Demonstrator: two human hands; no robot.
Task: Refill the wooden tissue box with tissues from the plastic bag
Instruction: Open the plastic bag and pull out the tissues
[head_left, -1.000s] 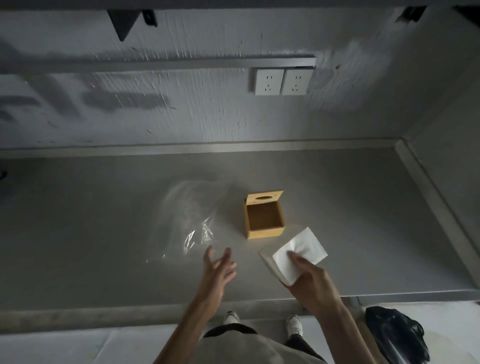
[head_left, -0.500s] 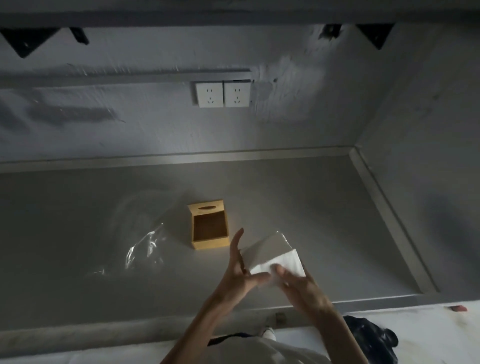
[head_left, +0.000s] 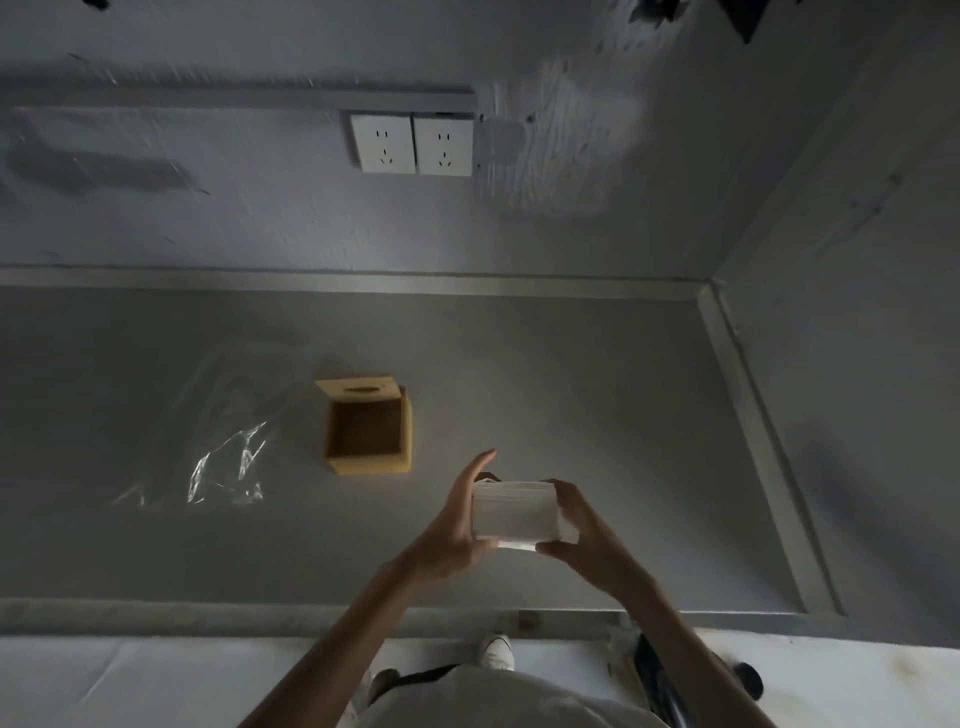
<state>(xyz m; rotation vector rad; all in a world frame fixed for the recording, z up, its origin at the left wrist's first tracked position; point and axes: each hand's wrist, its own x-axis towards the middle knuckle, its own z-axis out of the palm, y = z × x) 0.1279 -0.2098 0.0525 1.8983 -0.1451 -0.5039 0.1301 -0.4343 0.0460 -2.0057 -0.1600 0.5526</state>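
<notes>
A white stack of tissues (head_left: 515, 511) is held above the grey counter between both hands. My left hand (head_left: 457, 525) grips its left end, fingers extended upward along the side. My right hand (head_left: 582, 530) grips its right end with fingers and thumb curled round it. The wooden tissue box (head_left: 370, 429) stands open on the counter up and to the left of the stack, its inside showing nothing, its slotted lid (head_left: 357, 388) lying at its far edge. The clear plastic bag (head_left: 228, 462) lies flat and crumpled to the left of the box.
The grey counter (head_left: 571, 374) runs back to a wall with two white sockets (head_left: 413, 144) and meets a side wall on the right. Its front edge (head_left: 260, 610) lies below my hands. A dark object (head_left: 670, 680) sits on the floor at the lower right.
My left hand came across from the bag side and took hold of the tissues. The stack now sits squared between both hands, lifted off the counter near the box.
</notes>
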